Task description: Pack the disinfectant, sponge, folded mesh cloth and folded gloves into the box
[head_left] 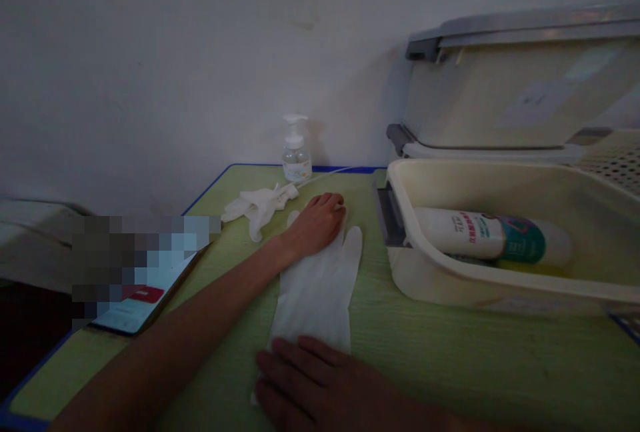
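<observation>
A white glove (315,292) lies flat on the green table, its fingers pointing away from me and its cuff toward me. My left hand (316,224) rests over the far end, fingers bent and close together on the glove's finger part, which it partly covers. Across the cuff lies my right hand (320,385), palm down with the fingers stretched out. A second white glove (260,209), crumpled, sits just beyond and to the left of my left hand.
A clear pump bottle (297,160) stands by the wall. On the right, an open cream bin (435,285) holds a white and green bottle (480,235); a lidded box (490,99) is behind it. A lit tablet-like screen (137,305) is at the left edge.
</observation>
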A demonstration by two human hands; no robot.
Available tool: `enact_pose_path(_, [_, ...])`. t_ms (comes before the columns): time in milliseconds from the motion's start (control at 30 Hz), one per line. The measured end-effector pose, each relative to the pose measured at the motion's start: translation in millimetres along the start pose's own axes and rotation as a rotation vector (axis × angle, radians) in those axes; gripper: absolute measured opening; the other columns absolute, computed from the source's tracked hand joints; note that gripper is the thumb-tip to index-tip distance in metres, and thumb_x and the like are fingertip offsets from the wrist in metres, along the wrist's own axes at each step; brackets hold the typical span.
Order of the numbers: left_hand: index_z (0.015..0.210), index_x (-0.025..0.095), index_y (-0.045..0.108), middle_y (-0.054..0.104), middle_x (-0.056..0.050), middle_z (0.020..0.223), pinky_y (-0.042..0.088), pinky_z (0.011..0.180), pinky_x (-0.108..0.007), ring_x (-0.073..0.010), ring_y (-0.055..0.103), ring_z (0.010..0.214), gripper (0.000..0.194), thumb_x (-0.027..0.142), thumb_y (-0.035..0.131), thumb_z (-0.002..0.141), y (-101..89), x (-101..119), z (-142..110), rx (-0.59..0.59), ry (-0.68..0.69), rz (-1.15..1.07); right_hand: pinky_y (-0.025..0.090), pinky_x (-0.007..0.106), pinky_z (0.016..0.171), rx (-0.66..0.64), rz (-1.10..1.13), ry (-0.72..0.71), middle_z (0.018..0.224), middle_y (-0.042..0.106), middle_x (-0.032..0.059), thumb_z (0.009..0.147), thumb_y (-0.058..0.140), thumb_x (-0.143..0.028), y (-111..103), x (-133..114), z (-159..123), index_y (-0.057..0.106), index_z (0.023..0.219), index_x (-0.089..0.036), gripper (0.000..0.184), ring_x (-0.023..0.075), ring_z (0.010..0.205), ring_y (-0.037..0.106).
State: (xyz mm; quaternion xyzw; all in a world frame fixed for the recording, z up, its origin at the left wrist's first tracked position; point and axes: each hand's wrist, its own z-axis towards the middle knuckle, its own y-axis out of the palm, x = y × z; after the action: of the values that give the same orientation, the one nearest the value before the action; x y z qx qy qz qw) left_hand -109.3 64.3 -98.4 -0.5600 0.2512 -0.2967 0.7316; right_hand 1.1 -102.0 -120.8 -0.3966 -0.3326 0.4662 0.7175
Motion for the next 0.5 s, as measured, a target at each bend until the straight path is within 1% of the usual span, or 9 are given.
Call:
enact_pose_path(67, [0.100,0.011,0.062,0.057,-0.012,0.112,0.040,0.094,-0.038,-0.0229,0.052,0.106,0.030,0.017,0.033,0.093,-1.1,0.7,0.6,-0.012,0.007,0.011,0.033,0.025,0.101,-0.009,-0.005,-0.005,0.128,0.057,-0.0007,0.099,0.031,-0.027,-1.1,-0.6,0.4,0.052,0.120,-0.017,0.031,0.0146,0.116,0.051])
enact_pose_path(133, [0.101,0.010,0.061,0.057,-0.012,0.110,0.042,0.090,-0.038,-0.0229,0.053,0.102,0.030,0.016,0.032,0.093,-1.1,0.8,1.0,-0.023,0.011,0.019,0.033,0.026,0.101,-0.027,-0.005,-0.007,0.129,0.056,-0.0003,0.100,0.031,-0.026,-1.9,-1.2,0.5,0.051,0.121,-0.017,0.031,0.0151,0.117,0.050])
enact_pose_path(300, [0.107,0.010,0.058,0.058,-0.012,0.112,0.042,0.090,-0.037,-0.0231,0.053,0.104,0.030,0.015,0.032,0.093,-1.7,1.1,0.4,-0.038,0.018,0.037,0.034,0.026,0.100,-0.051,0.019,-0.003,0.131,0.055,0.0015,0.100,0.028,-0.026,-2.9,-0.7,0.7,0.051,0.122,-0.016,0.033,0.0153,0.118,0.050])
enact_pose_path(500, [0.106,0.010,0.058,0.060,-0.012,0.112,0.040,0.094,-0.037,-0.0227,0.054,0.107,0.029,0.013,0.033,0.092,-6.0,3.9,0.9,-0.062,0.023,0.071,0.034,0.027,0.101,-0.056,0.030,-0.008,0.131,0.054,0.0023,0.100,0.027,-0.026,-2.9,0.7,0.6,0.050,0.122,-0.015,0.034,0.0156,0.117,0.050])
